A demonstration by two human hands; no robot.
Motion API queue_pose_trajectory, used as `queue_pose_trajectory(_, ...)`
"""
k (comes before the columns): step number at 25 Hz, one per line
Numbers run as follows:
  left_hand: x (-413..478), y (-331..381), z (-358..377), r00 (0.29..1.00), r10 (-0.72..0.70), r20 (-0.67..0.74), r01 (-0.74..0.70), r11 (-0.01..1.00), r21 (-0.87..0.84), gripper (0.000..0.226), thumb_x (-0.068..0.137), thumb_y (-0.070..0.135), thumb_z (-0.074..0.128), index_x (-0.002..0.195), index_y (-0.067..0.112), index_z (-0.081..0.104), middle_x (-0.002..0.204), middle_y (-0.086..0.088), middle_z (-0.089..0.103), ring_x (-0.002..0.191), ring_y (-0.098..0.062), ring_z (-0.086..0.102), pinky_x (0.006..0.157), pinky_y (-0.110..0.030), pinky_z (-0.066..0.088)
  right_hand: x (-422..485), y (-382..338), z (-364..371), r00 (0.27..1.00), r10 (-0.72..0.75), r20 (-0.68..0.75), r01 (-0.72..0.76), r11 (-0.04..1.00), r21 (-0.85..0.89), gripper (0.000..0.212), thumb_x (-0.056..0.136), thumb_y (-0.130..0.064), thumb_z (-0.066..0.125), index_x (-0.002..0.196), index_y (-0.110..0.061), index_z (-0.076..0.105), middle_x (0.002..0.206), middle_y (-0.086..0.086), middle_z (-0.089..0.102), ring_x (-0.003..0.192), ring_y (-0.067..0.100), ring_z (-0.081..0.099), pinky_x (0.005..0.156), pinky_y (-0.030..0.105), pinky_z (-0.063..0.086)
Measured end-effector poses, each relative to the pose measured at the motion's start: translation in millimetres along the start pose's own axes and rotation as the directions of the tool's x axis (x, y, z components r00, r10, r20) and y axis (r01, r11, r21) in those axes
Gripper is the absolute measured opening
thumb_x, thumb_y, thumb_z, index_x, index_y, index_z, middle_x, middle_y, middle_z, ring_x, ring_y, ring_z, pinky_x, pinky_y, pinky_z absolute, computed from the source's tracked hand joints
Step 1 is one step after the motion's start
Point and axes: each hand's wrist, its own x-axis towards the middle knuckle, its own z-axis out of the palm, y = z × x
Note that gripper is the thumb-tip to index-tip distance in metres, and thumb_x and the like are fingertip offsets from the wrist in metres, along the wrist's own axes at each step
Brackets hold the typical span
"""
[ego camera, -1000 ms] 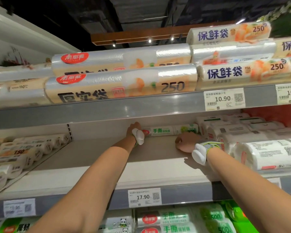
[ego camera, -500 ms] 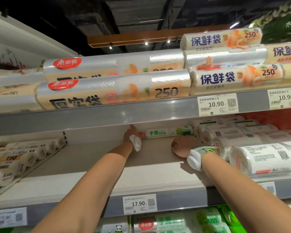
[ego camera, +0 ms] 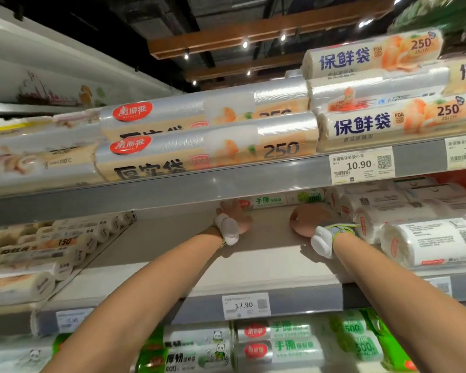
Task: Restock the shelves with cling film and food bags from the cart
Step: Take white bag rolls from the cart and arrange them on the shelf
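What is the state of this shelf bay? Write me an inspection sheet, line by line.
Surface: middle shelf, grey board showing in the centre.
Job's things: green-print roll lying along the back; white rolls stacked at right.
Clutter: nothing seen.
Hands: left hand, fingers spread, at the roll's left end; right hand low on the board, fingers hidden.
Cables: nothing seen.
Surroundings: long rolls on the top shelf; price tag reading 17.90 on the middle shelf's edge.
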Motion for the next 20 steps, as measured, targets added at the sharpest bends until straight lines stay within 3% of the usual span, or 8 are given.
queue_pose_trajectory(2, -31.3, 6.1, -5.4, 0.997, 0.063, 0.046, -0.062, 0.998, -0.009, 0.044, 0.098, 0.032, 0.05, 0.136, 0.011, 0.046, 0.143, -0.013, 0.042, 0.133, -0.033, 0.04, 0.11, -0.037, 0.033, -7.5, -9.5, 1.7, 0.997, 0.062, 0.049, -0.062, 0.998, -0.015, 0.035, 0.089, -0.042, 0.043, 0.112, -0.028, 0.066, 0.121, 0.002, 0.062, 0.115, 0.028, 0.053, 0.097, 0.045, 0.039)
queue_pose_trajectory(4, -59.6, 11.3, -9.0, 0.99, 0.078, 0.116, -0.075, 0.997, -0.029, 0.037, 0.095, 0.033, 0.053, 0.124, 0.011, 0.059, 0.134, -0.012, 0.056, 0.125, -0.031, 0.051, 0.106, -0.035, 0.039, -27.3, -12.0, -1.2, 0.994, 0.022, 0.11, -0.018, 0.999, -0.033, 0.042, 0.089, -0.047, 0.039, 0.121, -0.03, 0.061, 0.131, 0.004, 0.056, 0.124, 0.029, 0.044, 0.102, 0.048, 0.031)
queue_pose_trajectory(7, -100.3, 15.0, -19.1, 0.979, 0.098, 0.181, -0.08, 0.992, -0.101, 0.026, 0.093, 0.031, 0.051, 0.1, 0.011, 0.066, 0.105, -0.01, 0.065, 0.105, -0.031, 0.063, 0.082, -0.029, 0.046, -68.5, -6.1, -16.4, 0.972, -0.091, 0.218, 0.09, 0.996, 0.016, 0.056, 0.096, -0.055, 0.026, 0.137, -0.026, 0.051, 0.148, 0.007, 0.044, 0.135, 0.029, 0.039, 0.112, 0.046, 0.028)
queue_pose_trajectory(9, -129.2, 17.2, -29.6, 0.982, 0.139, 0.129, -0.109, 0.97, -0.215, 0.022, 0.095, 0.027, 0.05, 0.095, 0.013, 0.067, 0.095, -0.008, 0.066, 0.098, -0.029, 0.065, 0.076, -0.026, 0.046, -101.4, -2.7, -25.3, 0.972, -0.102, 0.213, 0.1, 0.995, 0.022, 0.059, 0.097, -0.058, 0.024, 0.131, -0.022, 0.056, 0.141, 0.012, 0.052, 0.128, 0.03, 0.047, 0.107, 0.042, 0.035)
queue_pose_trajectory(13, -171.1, 15.6, -39.9, 0.971, 0.232, -0.055, -0.236, 0.902, -0.361, 0.021, 0.092, 0.023, 0.051, 0.101, 0.017, 0.069, 0.103, -0.002, 0.071, 0.1, -0.025, 0.065, 0.089, -0.032, 0.051, -153.1, 1.6, -39.4, 0.982, -0.144, 0.125, 0.129, 0.985, 0.118, 0.061, 0.093, -0.061, 0.028, 0.126, -0.019, 0.059, 0.138, 0.016, 0.051, 0.133, 0.032, 0.037, 0.108, 0.042, 0.03)
queue_pose_trajectory(15, -191.7, 14.0, -35.9, 0.94, 0.31, -0.143, -0.341, 0.841, -0.42, 0.019, 0.092, 0.023, 0.054, 0.104, 0.017, 0.068, 0.11, -0.002, 0.069, 0.106, -0.024, 0.061, 0.094, -0.033, 0.047, -179.5, -1.0, -47.5, 0.989, -0.149, -0.003, 0.146, 0.964, 0.221, 0.042, 0.095, -0.045, 0.047, 0.122, -0.017, 0.064, 0.137, 0.012, 0.054, 0.134, 0.027, 0.039, 0.11, 0.037, 0.026)
queue_pose_trajectory(18, -227.7, 21.5, -23.6, 0.902, 0.367, -0.23, -0.425, 0.656, -0.624, 0.014, 0.093, 0.02, 0.058, 0.102, 0.016, 0.067, 0.106, -0.004, 0.068, 0.096, -0.022, 0.063, 0.089, -0.032, 0.049, -232.4, -3.7, -53.0, 0.982, 0.057, -0.178, 0.044, 0.855, 0.516, 0.027, 0.09, -0.023, 0.062, 0.115, -0.015, 0.067, 0.116, 0.004, 0.067, 0.106, 0.021, 0.061, 0.098, 0.033, 0.043)
queue_pose_trajectory(20, -246.2, 27.3, -16.3, 0.92, 0.324, -0.219, -0.37, 0.535, -0.76, 0.009, 0.095, 0.021, 0.057, 0.098, 0.021, 0.065, 0.098, -0.003, 0.068, 0.087, -0.021, 0.066, 0.083, -0.032, 0.052, -268.2, -5.4, -59.9, 0.986, 0.145, -0.076, -0.041, 0.667, 0.744, 0.025, 0.09, -0.016, 0.062, 0.114, -0.012, 0.065, 0.094, 0.003, 0.07, 0.077, 0.016, 0.064, 0.078, 0.033, 0.054)
